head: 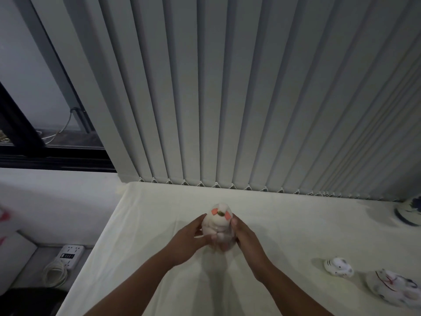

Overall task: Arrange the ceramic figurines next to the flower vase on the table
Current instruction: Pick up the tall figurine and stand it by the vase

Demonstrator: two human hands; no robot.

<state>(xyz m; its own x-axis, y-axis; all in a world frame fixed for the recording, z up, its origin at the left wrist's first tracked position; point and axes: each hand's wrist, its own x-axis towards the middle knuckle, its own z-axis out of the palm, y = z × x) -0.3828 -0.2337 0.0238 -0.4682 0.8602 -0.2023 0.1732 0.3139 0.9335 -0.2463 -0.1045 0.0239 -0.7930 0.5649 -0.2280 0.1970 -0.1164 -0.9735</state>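
A white ceramic figurine (pixel 219 224) with two orange patches on its head stands upright near the middle of the white-clothed table (pixel 284 224). My left hand (pixel 190 238) grips its left side and my right hand (pixel 245 236) grips its right side. A small white figurine with dark stripes (pixel 339 267) lies at the right. A larger white figurine with red and blue marks (pixel 395 286) lies at the lower right edge. The blue-and-white flower vase (pixel 409 212) is cut off at the far right edge.
Grey vertical blinds (pixel 250 99) hang right behind the table's far edge. A dark window frame (pixel 45 153) is at the left. Below the table's left edge, a white power strip (pixel 69 255) with a coiled cable lies on the floor.
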